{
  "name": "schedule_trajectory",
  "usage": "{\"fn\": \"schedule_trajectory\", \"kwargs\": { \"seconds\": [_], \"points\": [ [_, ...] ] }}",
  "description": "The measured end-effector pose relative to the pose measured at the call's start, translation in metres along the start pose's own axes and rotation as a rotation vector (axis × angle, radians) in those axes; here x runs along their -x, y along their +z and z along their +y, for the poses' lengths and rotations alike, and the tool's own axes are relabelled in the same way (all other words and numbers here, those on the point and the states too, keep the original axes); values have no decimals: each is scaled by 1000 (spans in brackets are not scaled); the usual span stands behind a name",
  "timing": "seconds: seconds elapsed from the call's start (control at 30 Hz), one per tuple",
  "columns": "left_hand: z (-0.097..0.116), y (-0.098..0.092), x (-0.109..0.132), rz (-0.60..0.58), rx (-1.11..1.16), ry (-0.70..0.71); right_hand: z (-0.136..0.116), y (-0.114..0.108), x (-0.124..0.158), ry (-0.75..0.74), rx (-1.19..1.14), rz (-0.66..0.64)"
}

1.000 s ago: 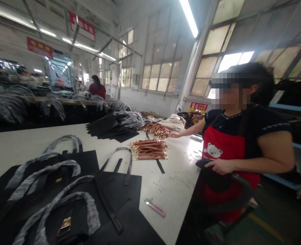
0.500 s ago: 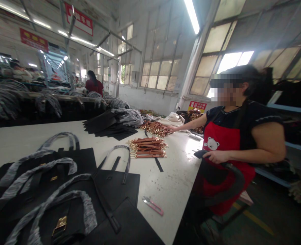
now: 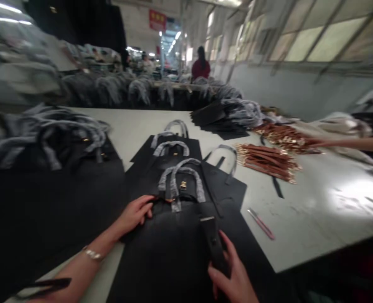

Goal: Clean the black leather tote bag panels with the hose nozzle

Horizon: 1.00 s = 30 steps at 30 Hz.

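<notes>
In front of me lies a black tote bag [image 3: 161,252], with its plastic-wrapped handles [image 3: 186,172] toward the far side. My left hand [image 3: 139,212] is at the bag's upper left edge, its fingers curled on a thin black strap [image 3: 156,198] with a brassy bit. Gripped in my right hand [image 3: 232,271] is a black handheld tool [image 3: 214,242] with a flat, pale-edged tip, held over the right part of the bag. Its exact kind is blurred. Further similar bags [image 3: 180,143] lie beyond, overlapping, one showing a gold clasp [image 3: 183,185].
More black bags [image 3: 54,202] are piled at left. Pink-handled thread snips [image 3: 261,225] lie on the white table [image 3: 313,227] at right. Behind them are brown straps with gold clips [image 3: 265,162], a co-worker's arm [image 3: 353,144] reaching to another heap, and stacked black pieces [image 3: 218,120].
My view has swung left and down, bringing both my hands into sight. The co-worker has mostly left the frame at right; only an arm still shows, at the brown straps.
</notes>
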<state>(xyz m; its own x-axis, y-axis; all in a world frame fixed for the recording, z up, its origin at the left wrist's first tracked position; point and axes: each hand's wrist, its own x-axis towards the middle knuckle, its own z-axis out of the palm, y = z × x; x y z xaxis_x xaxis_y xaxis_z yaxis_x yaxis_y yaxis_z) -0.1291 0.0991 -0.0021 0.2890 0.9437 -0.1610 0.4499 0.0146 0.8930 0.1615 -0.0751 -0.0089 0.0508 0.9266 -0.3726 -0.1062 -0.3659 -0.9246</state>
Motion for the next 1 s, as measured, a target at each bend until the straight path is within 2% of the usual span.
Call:
{"fn": "schedule_trajectory", "kwargs": {
  "seconds": [0.1, 0.2, 0.27, 0.33, 0.43, 0.5, 0.6, 0.77, 0.87, 1.0],
  "points": [
    [-12, -7, 7, -11, 52, 61, -11, -3, 0, 22, 44, -28],
    [-7, -5, 4, 68, 33, 186, -20, -1, 3, 28, 141, -22],
    [2, -2, 14, 117, -64, 279, -27, 6, 7, 35, 249, -24],
    [9, 3, 36, 90, -226, 392, -37, 18, 12, 77, 330, -75],
    [14, 20, 80, -67, -462, 578, -55, 41, 16, 178, 369, -206],
    [10, 36, 106, -153, -558, 699, -66, 57, 15, 235, 385, -285],
    [-3, 54, 128, -185, -617, 817, -77, 75, 8, 327, 400, -387],
    [-12, 56, 125, -181, -610, 819, -95, 99, -15, 434, 357, -453],
    [-7, 52, 120, -194, -577, 817, -107, 121, -40, 451, 388, -453],
    [-8, 52, 121, -201, -560, 746, -119, 145, -70, 431, 455, -422]
  ]
}}
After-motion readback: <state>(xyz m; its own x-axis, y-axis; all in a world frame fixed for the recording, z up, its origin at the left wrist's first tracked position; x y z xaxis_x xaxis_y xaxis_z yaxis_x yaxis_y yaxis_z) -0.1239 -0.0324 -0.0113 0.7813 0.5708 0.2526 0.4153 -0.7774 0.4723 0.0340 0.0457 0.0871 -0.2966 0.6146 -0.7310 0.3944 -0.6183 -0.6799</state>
